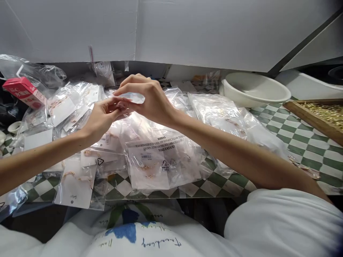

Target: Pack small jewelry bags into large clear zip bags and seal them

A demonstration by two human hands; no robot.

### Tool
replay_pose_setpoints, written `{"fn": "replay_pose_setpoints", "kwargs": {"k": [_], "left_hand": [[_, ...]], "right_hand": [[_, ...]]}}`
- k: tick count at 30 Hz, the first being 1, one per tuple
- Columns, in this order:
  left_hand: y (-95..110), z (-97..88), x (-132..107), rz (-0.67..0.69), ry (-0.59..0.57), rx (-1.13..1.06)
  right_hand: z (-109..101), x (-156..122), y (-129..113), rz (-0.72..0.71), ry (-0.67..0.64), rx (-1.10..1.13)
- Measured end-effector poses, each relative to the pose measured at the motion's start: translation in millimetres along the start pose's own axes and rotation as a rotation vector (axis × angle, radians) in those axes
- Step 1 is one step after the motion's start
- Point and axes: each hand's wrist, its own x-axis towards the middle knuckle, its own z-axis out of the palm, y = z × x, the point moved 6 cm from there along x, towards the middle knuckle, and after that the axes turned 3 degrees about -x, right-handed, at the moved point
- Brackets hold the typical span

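White shirt (pixel 281 221), fingers (pixel 131 87) pinching perhaps plastic (pixel 132 97).

Green-and-white checkered tabletop (pixel 302 146): heaped clear plastic bags (pixel 163 164), white basin (pixel 249 96), wooden tray (pixel 313 123).

Left hand (pixel 104 116) is curling inward with its fingers pointing right, while the right hand (pixel 152 101) is arching above it, fingers curving downward. The fingertips (pixel 115 92) are nearly meeting, and the left forearm (pixel 40 164) and right forearm (pixel 235 153) are angling inward.
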Motion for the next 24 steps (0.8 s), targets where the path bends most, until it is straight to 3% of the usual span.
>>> {"fn": "replay_pose_setpoints", "kwargs": {"k": [6,12,16,18,20,24], "left_hand": [[6,3.4,-1,0.025,-0.075,0.033],[7,4.2,-1,0.001,-0.110,0.097],[9,5.1,0,-0.001,-0.154,0.112],[10,5.3,3,-0.024,-0.163,0.108],[12,4.6,7,-0.059,-0.148,0.124],[14,2.1,7,-0.136,-0.122,0.184]], "right_hand": [[10,6,13,0.013,0.011,0.061],[10,10,13,-0.206,-0.001,-0.246],[10,12,11,-0.219,0.003,-0.232],[7,13,10,-0.136,0.057,-0.108],[3,14,17,0.043,0.110,0.098],[-21,7,67,0.559,0.270,0.511]]}}
